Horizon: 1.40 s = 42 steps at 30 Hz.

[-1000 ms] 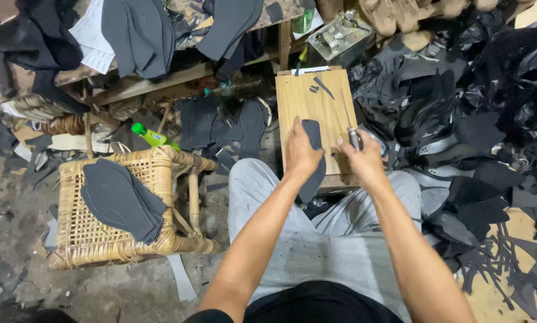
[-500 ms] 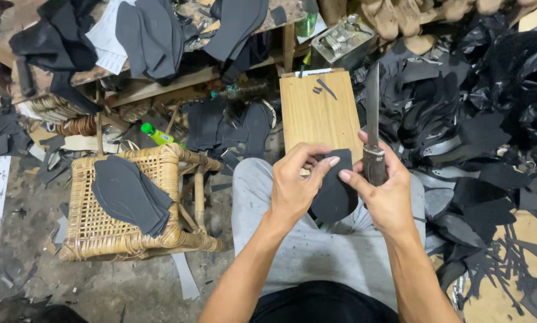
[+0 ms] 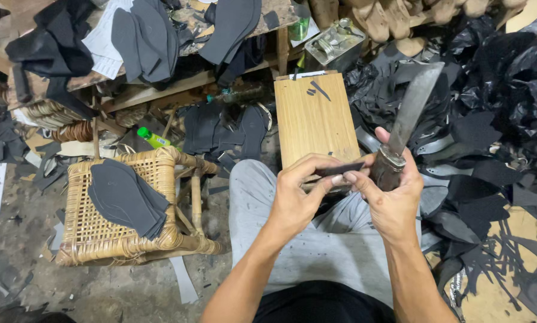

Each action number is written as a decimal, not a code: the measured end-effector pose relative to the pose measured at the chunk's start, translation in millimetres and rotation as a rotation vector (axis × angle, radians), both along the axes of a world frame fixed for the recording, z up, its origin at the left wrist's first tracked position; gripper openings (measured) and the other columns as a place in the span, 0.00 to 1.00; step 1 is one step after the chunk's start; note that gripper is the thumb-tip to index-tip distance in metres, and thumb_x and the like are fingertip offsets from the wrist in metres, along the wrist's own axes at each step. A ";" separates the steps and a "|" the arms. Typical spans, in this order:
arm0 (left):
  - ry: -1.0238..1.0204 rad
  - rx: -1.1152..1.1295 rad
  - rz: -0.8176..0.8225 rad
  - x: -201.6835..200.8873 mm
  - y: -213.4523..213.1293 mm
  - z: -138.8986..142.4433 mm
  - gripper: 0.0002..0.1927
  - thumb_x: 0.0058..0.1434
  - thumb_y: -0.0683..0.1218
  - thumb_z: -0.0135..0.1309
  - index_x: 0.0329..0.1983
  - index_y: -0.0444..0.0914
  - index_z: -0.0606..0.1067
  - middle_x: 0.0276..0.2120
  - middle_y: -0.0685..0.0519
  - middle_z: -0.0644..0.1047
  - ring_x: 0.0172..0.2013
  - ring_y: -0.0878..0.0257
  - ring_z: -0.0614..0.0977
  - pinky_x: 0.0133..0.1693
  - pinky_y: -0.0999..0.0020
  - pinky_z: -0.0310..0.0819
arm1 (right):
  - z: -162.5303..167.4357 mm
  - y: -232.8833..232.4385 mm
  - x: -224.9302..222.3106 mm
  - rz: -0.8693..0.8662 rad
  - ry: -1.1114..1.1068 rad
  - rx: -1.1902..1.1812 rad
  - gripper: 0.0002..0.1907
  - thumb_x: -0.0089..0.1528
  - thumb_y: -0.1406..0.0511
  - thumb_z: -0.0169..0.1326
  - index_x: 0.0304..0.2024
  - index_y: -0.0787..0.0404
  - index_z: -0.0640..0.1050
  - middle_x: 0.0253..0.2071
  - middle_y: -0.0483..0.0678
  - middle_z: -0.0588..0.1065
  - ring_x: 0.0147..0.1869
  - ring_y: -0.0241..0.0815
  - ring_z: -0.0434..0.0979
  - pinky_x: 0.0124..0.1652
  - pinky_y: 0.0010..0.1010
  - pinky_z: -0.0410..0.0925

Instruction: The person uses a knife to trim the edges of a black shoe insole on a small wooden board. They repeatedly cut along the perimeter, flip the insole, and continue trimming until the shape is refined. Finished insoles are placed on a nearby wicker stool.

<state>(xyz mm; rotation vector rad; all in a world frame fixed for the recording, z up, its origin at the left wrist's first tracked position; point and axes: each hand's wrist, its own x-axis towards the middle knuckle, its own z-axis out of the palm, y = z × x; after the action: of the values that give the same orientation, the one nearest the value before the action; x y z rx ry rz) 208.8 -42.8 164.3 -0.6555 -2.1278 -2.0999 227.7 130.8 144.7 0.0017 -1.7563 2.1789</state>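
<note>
Setting: cluttered floor workshop, black offcuts all around; wooden board (image 3: 314, 119) beyond the knees, wicker stool (image 3: 134, 206) at left.
Piece: thin dark cut piece (image 3: 340, 169), edge-on, long axis left to right, above the lap.
Left hand (image 3: 298, 197): pinching the piece.
Right hand (image 3: 394, 197): clenched on knife (image 3: 409, 116), blade up; forefinger touches the piece.

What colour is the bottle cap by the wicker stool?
Bright green cap, left of the stool; head view.

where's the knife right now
In the head view the knife is right of centre, gripped by its handle in the right hand, blade pointing up and away beside the wooden board, close to the left hand.
</note>
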 end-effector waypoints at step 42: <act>0.236 -0.891 0.307 -100.2 47.7 -186.4 0.31 0.59 0.45 0.51 0.64 0.23 0.68 0.66 0.35 0.68 0.69 0.40 0.65 0.69 0.50 0.56 | -81.5 6.8 -69.7 -0.040 -0.336 1.425 0.20 0.68 0.57 0.48 0.62 0.45 0.77 0.41 0.65 0.76 0.31 0.64 0.80 0.32 0.51 0.72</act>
<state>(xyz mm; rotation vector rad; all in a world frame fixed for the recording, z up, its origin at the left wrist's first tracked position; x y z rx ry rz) 108.6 4.9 -22.1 -0.5302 -2.7250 -0.8120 158.0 137.6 63.2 -0.0530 -3.0077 0.5047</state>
